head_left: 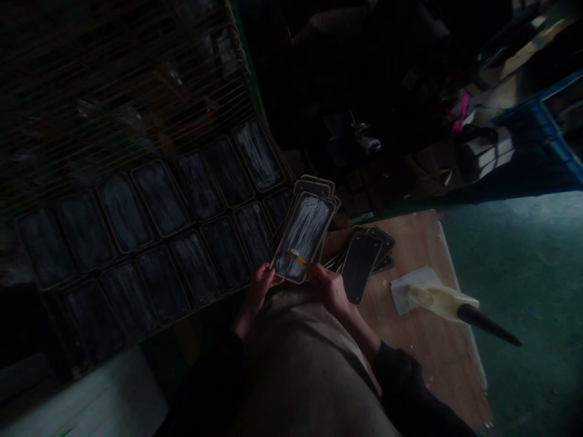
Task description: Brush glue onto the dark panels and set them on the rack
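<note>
My left hand (260, 286) grips the lower left edge of a stack of dark rectangular panels (304, 233) with pale rims; the top one is streaked with white. My right hand (328, 286) is closed on a small brush with an orange tip (298, 258), which touches the lower part of the top panel. Both hands are above my lap, which is covered by a tan apron (300, 358).
Several streaked panels (150, 237) lie in rows on a wire rack (113, 91) at the left. Loose dark panels (364, 261) are piled on a wooden board (423, 340), beside a cream tool with a black handle (455, 306) on white paper. The scene is very dim.
</note>
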{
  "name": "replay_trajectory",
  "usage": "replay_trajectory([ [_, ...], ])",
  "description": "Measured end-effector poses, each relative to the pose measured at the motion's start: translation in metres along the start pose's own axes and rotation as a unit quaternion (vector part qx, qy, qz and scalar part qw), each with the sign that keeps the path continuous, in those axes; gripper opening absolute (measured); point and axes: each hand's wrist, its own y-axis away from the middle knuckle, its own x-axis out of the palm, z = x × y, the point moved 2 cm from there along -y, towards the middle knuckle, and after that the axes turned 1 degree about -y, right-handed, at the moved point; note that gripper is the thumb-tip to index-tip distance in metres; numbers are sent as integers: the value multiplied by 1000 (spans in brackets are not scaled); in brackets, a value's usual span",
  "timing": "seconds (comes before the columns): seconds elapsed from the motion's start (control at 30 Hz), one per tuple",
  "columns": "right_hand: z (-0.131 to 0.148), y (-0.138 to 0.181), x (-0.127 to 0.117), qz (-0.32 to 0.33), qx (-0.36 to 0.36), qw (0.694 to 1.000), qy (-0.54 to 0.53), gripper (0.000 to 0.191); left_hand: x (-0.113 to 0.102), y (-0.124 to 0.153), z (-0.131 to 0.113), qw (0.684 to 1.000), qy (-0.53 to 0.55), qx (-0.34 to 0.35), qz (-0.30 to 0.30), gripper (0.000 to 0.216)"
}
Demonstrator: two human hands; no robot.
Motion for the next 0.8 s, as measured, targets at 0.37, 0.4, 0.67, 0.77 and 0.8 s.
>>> replay_trajectory([
  [0.37,16,23,14,51,23,988,-142,22,1,14,-2,998,57,13,39,45],
  [0.4,15,26,5,26,41,984,-170,24,1,15,-2,997,62,13,38,46],
  [0.67,2,60,-82,-392,120,899,-153,31,7,28,-37,983,134,9,126,45],
  [0.77,15,79,-94,-475,133,857,-151,34,13,34,-70,972,161,33,168,46],
  [0.8,21,85,-93,-490,139,847,-156,36,14,39,-82,967,167,47,186,47],
])
